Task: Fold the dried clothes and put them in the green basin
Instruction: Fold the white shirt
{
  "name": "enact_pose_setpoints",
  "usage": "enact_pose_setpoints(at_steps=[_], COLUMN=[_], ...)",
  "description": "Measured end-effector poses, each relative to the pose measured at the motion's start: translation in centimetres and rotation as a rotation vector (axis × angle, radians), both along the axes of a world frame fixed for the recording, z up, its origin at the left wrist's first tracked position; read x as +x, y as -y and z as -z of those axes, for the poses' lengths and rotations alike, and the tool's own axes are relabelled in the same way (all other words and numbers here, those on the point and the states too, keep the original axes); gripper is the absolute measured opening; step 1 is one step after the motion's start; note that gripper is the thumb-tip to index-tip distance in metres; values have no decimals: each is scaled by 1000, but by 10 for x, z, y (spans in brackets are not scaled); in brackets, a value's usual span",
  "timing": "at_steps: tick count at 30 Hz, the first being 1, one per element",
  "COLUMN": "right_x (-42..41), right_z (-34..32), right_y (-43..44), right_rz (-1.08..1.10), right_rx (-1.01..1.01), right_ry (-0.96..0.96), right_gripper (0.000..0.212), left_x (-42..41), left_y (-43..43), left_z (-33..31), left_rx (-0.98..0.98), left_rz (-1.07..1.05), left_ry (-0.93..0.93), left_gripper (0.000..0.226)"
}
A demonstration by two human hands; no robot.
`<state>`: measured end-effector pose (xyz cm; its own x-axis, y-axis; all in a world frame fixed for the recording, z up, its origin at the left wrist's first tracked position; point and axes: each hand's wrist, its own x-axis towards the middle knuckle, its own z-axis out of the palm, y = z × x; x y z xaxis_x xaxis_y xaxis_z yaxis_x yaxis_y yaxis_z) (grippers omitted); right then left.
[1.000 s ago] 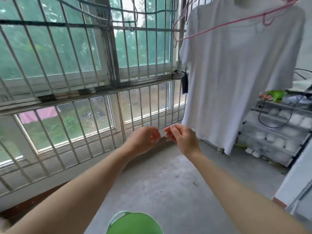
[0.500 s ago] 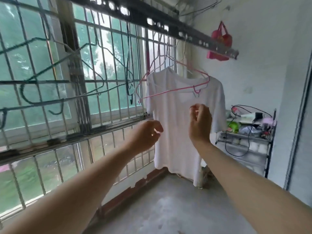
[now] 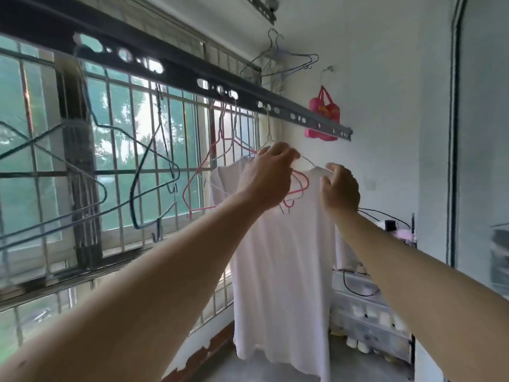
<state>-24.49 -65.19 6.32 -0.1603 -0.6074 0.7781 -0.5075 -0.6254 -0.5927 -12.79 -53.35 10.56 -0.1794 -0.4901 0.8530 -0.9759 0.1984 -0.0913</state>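
Reaching up with both bare arms, I am at the hanging white T-shirt, which is the washing to be folded. Farthest left, empty dark wire hangers dangle in front of the barred window, hooked on the dark perforated drying rail that runs overhead toward the far white wall. Next along, an empty pink hanger hangs from the same rail, just beside the shirt's left shoulder. My left hand is raised at the neck of the shirt, fingers curled over the top of the hanger inside it; the grip looks clenched there, though whether it pinches wire, cloth or both I cannot tell, because the back of the hand hides the fingertips. The shirt hangs straight down from the rail, its hem well above the concrete floor. My right hand is at the shirt's right shoulder, thumb and fingers bent against the cloth edge; whether that grip has hold of the fabric or only touches it I cannot tell. Beyond it, a red bag hangs on the wall by the rail's far end, more hangers hang above it, and a cluttered shelf rack stands below at the right.
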Motion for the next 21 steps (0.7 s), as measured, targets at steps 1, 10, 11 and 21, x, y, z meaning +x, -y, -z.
enact_pose_setpoints(at_steps=[1, 10, 11, 21], right_x=[0, 3, 3, 8], right_z=[-6, -35, -34, -32], right_y=[8, 79, 82, 50], right_rz=[4, -96, -158, -853], right_rx=[7, 288, 302, 535], right_ry=[-9, -264, -256, -3], right_gripper=[37, 42, 39, 22], left_x=[-1, -1, 2, 16], left_y=[8, 40, 42, 56], left_z=[-5, -26, -25, -11], left_rx=[25, 24, 76, 202], left_rz=[-20, -566, -564, -418], left_ry=[17, 216, 211, 74], left_gripper=[30, 50, 45, 40])
